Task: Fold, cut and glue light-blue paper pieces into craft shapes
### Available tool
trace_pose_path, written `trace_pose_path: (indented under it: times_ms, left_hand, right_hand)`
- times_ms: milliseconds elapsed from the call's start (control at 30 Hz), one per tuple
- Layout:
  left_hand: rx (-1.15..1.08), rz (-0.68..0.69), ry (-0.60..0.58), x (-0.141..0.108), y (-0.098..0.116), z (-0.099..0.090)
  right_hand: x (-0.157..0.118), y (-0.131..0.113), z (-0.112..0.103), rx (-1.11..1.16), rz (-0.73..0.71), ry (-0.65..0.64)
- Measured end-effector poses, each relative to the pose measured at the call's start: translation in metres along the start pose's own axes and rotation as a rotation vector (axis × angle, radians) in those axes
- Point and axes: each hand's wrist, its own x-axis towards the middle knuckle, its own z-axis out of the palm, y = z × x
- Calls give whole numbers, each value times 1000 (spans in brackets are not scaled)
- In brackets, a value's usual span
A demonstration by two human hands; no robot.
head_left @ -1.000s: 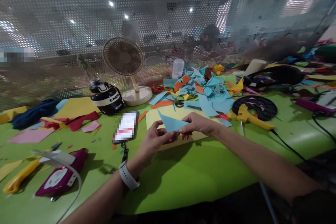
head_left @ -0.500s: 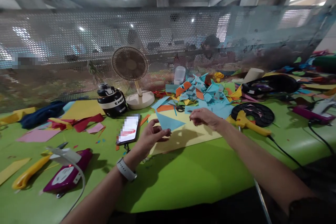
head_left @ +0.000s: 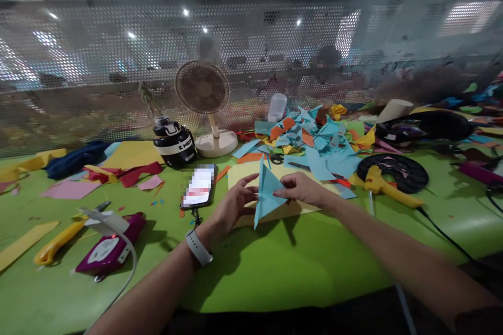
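Note:
A folded light blue paper triangle (head_left: 269, 193) is up in front of me, over a pale yellow paper sheet (head_left: 238, 171). My right hand (head_left: 302, 189) pinches its right corner between thumb and fingers. At the triangle's left edge, my left hand (head_left: 231, 204) has its fingers apart and curved; whether the fingertips touch the paper I cannot tell. A pale watch band circles my left wrist. Beyond the sheet lies a heap of light blue paper pieces (head_left: 306, 131), mixed with orange and yellow ones. Black-handled scissors (head_left: 277, 158) rest by the sheet's far edge.
Left of the sheet are a phone (head_left: 199, 186), a black bottle (head_left: 175, 144), a desk fan (head_left: 202, 89), a purple power strip (head_left: 112, 246) and a yellow glue gun (head_left: 63, 241). To the right, another yellow glue gun (head_left: 393, 191) lies against a black round tray (head_left: 418, 175).
The blue triangle has turned from lying flat near my left hand to standing more upright. My right hand has come down and left and now grips its corner; my left fingers have loosened.

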Motion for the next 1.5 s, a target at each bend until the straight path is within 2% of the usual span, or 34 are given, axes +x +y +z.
trace_pose_path:
  times_ms: [67,200,333,433,567,700,800,867,933,1033,1200,1267,1333,1400,1500]
  left_hand:
    - [-34,-42,43,1,-1,-1]
    - [110,-53,108,3,-5,-2]
    - [164,-12,155,5,-3,-4]
    - [200,-8,181,5,0,-6]
    - [311,-35,164,4,1,-8]
    - [401,-64,132,3,1,-7]
    - [432,-79,136,3,3,-7]
    - [442,-81,146,4,5,-9]
    - [441,-78,150,5,5,-11]
    - [429,-79,142,5,4,-12]
    - [410,-81,142,4,3,-8]
    - [397,-71,145,4,4,-8]
    - [373,-60,153,3,7,-7]
    - [347,-67,164,2,9,-5]
    - [329,-105,156,1,10,-2]
  right_hand:
    - [1,1,2,-7,-36,50]
    - [4,5,5,-15,-71,165]
    - [6,2,5,-2,-35,173]
    - [3,-11,-2,-1,-23,199]
    - [0,-33,-24,8,-16,283]
    - [7,-46,-46,-24,86,227]
    - [13,-55,-49,-45,137,171]
    - [13,-60,-45,-26,55,260]
    - [8,-64,-39,-42,-87,378]
    - [-5,-66,-30,-318,-238,405]
    - [-13,-66,-34,-1129,-560,327]
    - [-7,-69,-40,-1259,-625,318]
    - [1,-71,-47,-1240,-558,405]
    - [14,-71,-53,-1151,-388,461]
    - [40,-60,-62,-1201,-46,312]
